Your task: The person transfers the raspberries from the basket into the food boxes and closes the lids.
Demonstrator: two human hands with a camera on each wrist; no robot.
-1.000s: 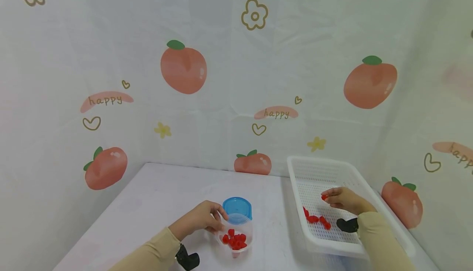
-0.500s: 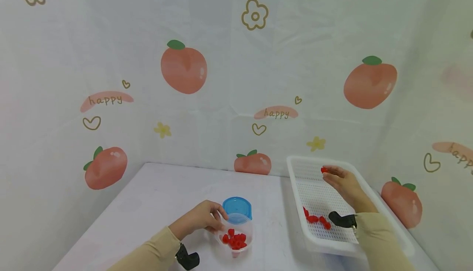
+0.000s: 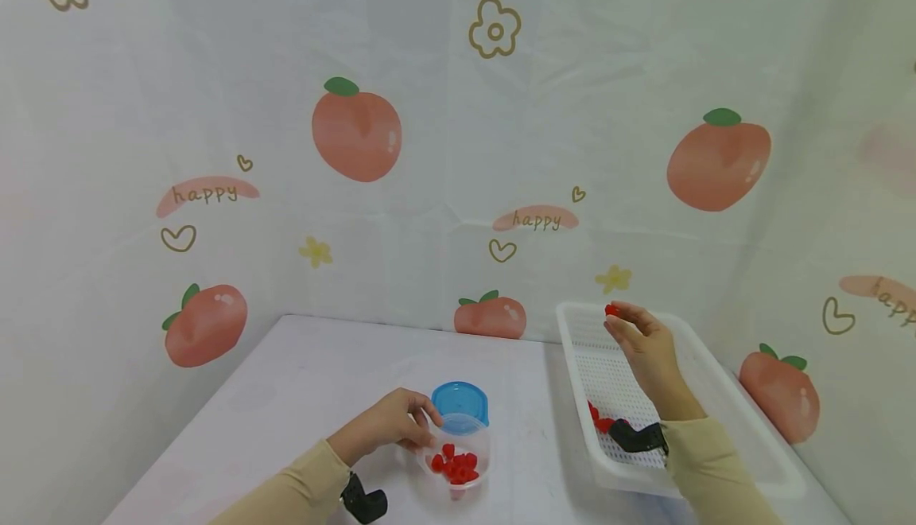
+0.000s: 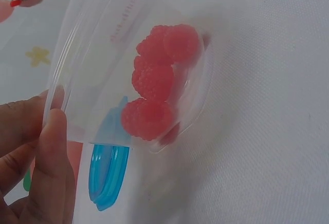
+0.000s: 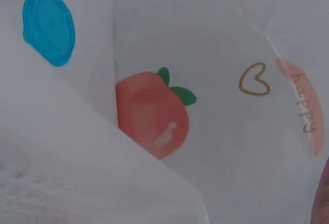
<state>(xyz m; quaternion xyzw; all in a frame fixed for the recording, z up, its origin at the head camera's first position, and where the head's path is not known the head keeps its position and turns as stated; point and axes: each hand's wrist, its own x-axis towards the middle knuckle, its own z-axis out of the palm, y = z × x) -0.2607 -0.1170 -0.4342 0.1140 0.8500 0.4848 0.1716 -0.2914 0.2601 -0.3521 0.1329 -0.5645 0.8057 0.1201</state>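
My left hand (image 3: 396, 423) pinches the rim of a clear plastic cup (image 4: 97, 54) between thumb and fingers. Several raspberries (image 4: 154, 82) lie heaped at the bottom of that cup. Raised over the far part of a white perforated basket (image 3: 583, 429), my right hand (image 3: 650, 354) pinches one raspberry (image 3: 611, 310) at its fingertips. More raspberries (image 3: 604, 424) rest on the basket floor near its left wall, partly hidden by the black wrist camera. In the right wrist view only a sliver of the right hand shows at the right edge.
A blue lid (image 3: 459, 399) lies on the white table (image 3: 343, 366) just behind the cup. The basket's raised walls stand at the table's right side. A printed cloth backdrop (image 3: 429, 231) hangs behind the table.
My right hand has risen from low inside the basket, moving up and slightly left with the raspberry in its fingertips. The left hand and the cup have stayed in place.
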